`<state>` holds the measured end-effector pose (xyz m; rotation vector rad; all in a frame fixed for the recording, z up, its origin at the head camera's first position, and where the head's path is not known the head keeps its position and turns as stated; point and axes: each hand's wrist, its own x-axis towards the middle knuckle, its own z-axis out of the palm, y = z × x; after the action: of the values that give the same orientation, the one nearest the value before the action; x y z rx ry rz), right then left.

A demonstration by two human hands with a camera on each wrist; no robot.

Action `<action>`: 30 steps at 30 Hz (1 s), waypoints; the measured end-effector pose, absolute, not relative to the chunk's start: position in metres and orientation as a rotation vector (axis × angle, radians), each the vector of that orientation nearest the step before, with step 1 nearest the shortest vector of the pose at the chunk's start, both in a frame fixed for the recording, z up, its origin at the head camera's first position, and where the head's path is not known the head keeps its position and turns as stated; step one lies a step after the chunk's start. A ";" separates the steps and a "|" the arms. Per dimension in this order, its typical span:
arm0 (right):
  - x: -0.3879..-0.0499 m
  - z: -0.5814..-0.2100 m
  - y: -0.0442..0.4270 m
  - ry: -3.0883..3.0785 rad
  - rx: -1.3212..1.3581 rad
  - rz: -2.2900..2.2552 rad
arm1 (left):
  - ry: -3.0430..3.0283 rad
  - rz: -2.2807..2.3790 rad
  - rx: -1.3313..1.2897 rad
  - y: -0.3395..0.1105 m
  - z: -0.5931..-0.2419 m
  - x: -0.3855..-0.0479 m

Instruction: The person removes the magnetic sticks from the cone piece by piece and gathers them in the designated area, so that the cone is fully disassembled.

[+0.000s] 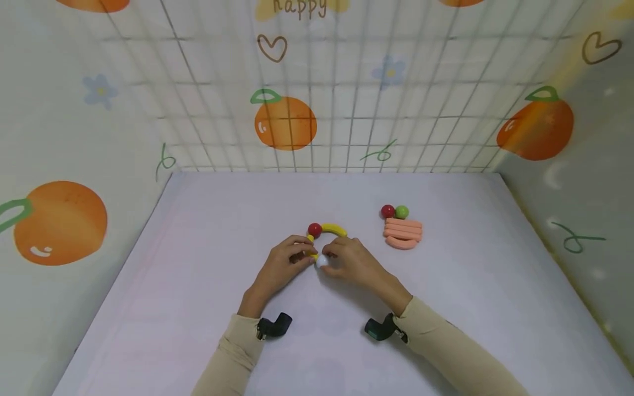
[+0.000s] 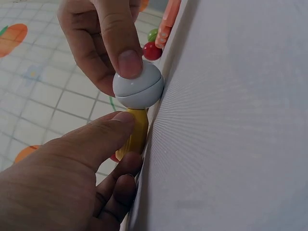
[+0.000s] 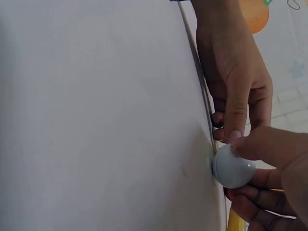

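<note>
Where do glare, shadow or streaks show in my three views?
Head view: soft shadow below the bare right hand, yellowish haze across the round printed orange fruit on the right; left wrist view: dim, with fine fan-like streaks on the pale, smooth tabletop; right wrist view: a small highlight on the glossy white ball, and a faint shadow on the tabletop beside it.

From the head, we look forward and down, farthest off, across the tabletop (image 1: 163, 275) to the patterned backdrop (image 1: 376, 104). The left wrist camera (image 1: 275, 325) brings us close and low, turned sideways, past the left hand (image 2: 67, 168) toward the right hand (image 2: 91, 36); the right wrist camera (image 1: 380, 329), similarly set, mirrors that. All 3 views share the white ball (image 2: 138, 89).
</note>
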<state>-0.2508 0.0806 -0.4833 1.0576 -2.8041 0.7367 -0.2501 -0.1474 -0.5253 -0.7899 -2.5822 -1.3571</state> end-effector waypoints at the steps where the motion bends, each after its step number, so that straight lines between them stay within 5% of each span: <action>1: -0.250 -0.485 0.079 -2.805 1.062 0.737 | -2.586 -1.356 -0.782 -0.148 -0.526 -0.248; 11: -0.244 -0.477 0.090 -2.837 1.076 0.809 | -2.575 -1.302 -0.824 -0.148 -0.527 -0.250; 30: -0.264 -0.436 0.183 -2.676 0.731 1.008 | -2.601 -1.297 -0.774 -0.147 -0.530 -0.250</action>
<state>-0.2644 0.1834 -0.4360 0.7311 -2.6759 1.0076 -0.2503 -0.1471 -0.5302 -0.7742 -2.6012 -1.2972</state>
